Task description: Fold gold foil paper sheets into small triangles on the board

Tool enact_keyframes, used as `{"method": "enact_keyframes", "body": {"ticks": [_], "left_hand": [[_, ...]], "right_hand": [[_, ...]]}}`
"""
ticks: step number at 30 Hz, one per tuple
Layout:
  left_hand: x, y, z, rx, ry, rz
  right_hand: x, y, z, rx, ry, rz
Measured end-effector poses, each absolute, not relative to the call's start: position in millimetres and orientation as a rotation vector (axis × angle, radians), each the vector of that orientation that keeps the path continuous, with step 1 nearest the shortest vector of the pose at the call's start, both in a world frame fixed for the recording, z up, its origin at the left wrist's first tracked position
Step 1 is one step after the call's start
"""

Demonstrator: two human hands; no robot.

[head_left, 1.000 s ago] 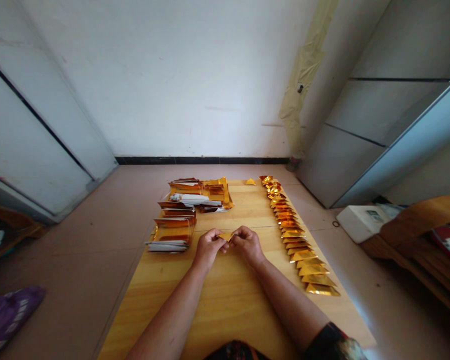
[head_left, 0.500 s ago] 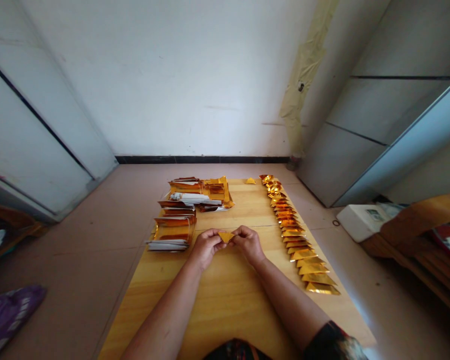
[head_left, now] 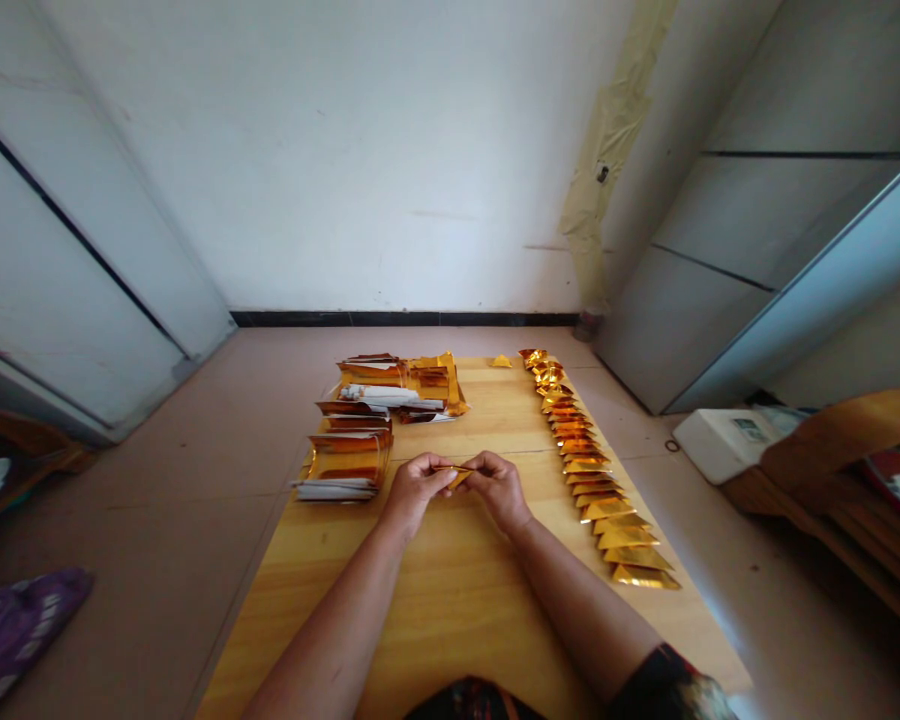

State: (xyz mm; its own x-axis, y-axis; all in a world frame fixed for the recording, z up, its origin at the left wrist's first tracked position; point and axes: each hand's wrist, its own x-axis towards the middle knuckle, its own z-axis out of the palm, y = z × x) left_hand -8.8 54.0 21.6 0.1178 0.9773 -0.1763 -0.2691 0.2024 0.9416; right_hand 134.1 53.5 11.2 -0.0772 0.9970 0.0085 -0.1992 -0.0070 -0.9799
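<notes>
A small folded piece of gold foil paper [head_left: 460, 478] is pinched between my two hands, just above the middle of the wooden table [head_left: 450, 590]. My left hand [head_left: 415, 490] grips its left side, with the thumb across the front. On the other side, my right hand [head_left: 501, 488] holds the right end in closed fingers. Part of the paper is hidden behind the fingertips. Beyond my left hand lie stacks of gold and white paper sheets [head_left: 349, 455]. To the right runs a long row of folded gold paper pieces [head_left: 592, 478].
One small gold folded piece [head_left: 501, 362] lies near the table's far edge. Bundled gold paper [head_left: 433, 378] sits at the far left. A white box [head_left: 720, 440] and a wooden seat [head_left: 817, 490] stand to the right. On the floor at left is a purple bag [head_left: 26, 635].
The gold paper has tilted between my fingers, and its flat front face now shows less. My left thumb has shifted right across it. Everything else on the table is unchanged.
</notes>
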Motion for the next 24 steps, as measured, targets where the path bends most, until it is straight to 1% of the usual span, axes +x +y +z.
{"method": "enact_keyframes", "body": {"ticks": [7, 14, 18, 24], "left_hand": [[-11, 55, 24, 0.982, 1.008, 1.132], [-13, 58, 21, 1.023, 1.036, 1.127], [-13, 59, 18, 1.042, 1.086, 1.18], [-10, 60, 14, 1.06, 1.139, 1.229]], "right_hand": [[132, 50, 25, -0.974, -1.014, 1.481], [132, 49, 25, -0.934, -0.949, 1.585], [133, 47, 29, -0.898, -0.916, 1.65], [130, 48, 29, -0.933, -0.934, 1.598]]}}
